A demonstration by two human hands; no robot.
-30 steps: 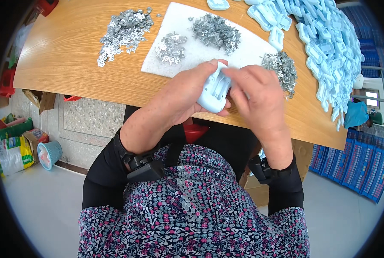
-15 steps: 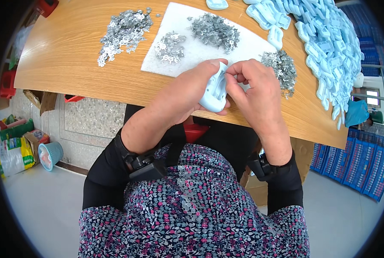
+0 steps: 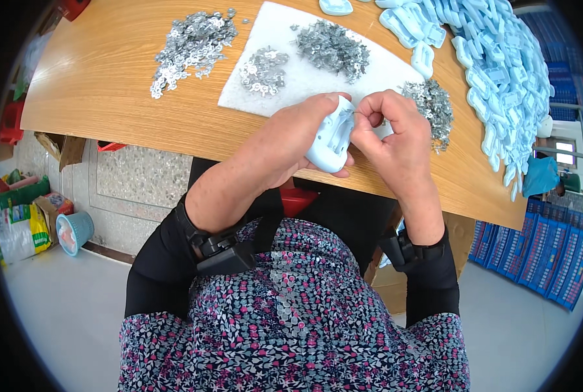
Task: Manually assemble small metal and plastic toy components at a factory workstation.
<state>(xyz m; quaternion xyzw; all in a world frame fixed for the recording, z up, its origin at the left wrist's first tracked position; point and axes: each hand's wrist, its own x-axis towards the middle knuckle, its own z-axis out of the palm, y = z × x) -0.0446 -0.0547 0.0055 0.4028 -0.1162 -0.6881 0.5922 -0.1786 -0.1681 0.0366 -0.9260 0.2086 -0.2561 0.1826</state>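
- Head view, lower half of frame: patterned floral top and black sleeves; both forearms rise from the lower edge and meet at centre, just above the near edge of the wooden table [image 3: 108,98].
- Left hand [image 3: 298,140] is closed around a pale blue plastic housing [image 3: 330,134], thumb underneath, open face tilted toward the right hand; likely held so to expose the cavity.
- Right hand [image 3: 389,130] is pinched shut, thumb and forefinger meeting at the housing's upper edge on a small metal piece [image 3: 358,114]; too small to tell its shape.
- Just right of the hands: heap of small metal parts [image 3: 428,108], within easy reach of the pinching hand.
- Upper centre: white mat [image 3: 291,78] carrying two more metal heaps [image 3: 334,46], kept apart, probably by kind.
- Upper left: loose spread of silvery stampings [image 3: 187,46] on bare wood.
- Upper right: large pile of blue housings [image 3: 500,72] along the table's far edge.
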